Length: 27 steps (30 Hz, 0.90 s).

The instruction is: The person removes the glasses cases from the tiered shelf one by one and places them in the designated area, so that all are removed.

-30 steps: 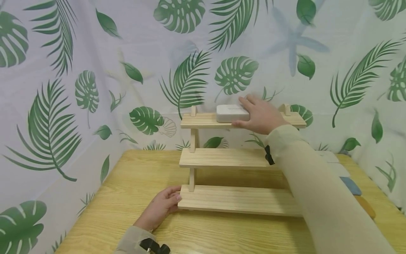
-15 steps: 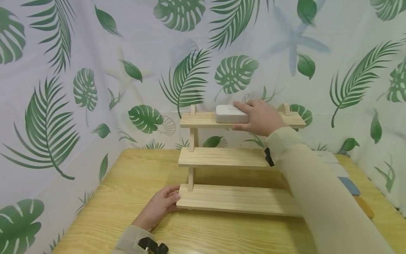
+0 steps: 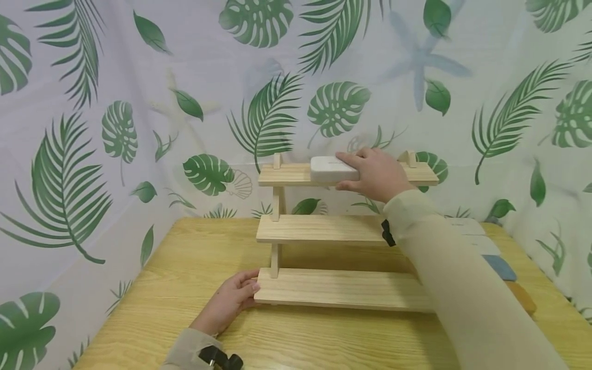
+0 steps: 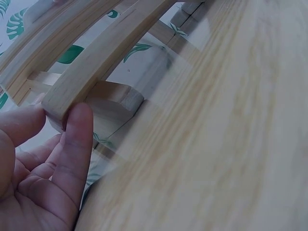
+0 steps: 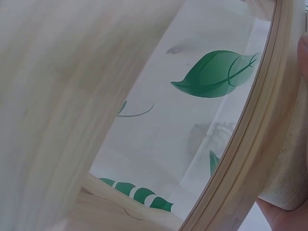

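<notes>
A wooden rack is steadied at the left while a white block is held on its top shelf.

The left hand [image 3: 228, 304] rests with relaxed, fairly straight fingers against the left end of the bottom shelf [image 3: 342, 289] of the three-tier rack [image 3: 277, 226]; nothing is gripped. The white block [image 3: 329, 169] lies on the top shelf [image 3: 282, 174], near its middle, pinched at its right end by the right hand [image 3: 376, 174]. The block is best kept flat and square to the shelf edge, with the rack kept braced. The middle and bottom shelves are bare. Flat pads [image 3: 501, 267] lie on the table [image 3: 176, 288] at far right.
</notes>
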Tool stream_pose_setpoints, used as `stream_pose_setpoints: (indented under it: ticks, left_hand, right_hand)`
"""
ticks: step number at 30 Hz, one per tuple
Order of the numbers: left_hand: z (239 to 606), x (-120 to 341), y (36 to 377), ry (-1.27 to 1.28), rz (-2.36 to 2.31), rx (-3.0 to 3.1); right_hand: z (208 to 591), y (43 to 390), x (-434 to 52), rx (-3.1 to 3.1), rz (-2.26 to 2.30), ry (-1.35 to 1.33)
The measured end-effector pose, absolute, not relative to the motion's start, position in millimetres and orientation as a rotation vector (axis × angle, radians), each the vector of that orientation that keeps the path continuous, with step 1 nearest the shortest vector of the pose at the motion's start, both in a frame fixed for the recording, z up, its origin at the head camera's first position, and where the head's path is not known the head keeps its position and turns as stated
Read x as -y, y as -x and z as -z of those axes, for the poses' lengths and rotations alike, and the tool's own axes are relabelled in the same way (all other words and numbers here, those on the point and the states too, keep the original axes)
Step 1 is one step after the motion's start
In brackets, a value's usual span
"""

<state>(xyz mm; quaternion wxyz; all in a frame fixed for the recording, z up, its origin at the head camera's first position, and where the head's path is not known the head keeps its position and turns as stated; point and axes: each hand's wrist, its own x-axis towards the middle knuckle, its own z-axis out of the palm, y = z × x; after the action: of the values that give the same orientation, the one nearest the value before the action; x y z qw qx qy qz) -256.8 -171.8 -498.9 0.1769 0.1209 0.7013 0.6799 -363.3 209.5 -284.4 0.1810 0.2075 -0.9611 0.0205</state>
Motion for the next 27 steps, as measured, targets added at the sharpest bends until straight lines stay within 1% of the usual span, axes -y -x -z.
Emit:
stream_pose_setpoints:
  ticks: [27]
  left_hand:
    - [500, 172, 259, -0.368, -1.943, -1.967]
  right_hand:
    - [282, 331, -218, 2.728, -0.095, -0.630]
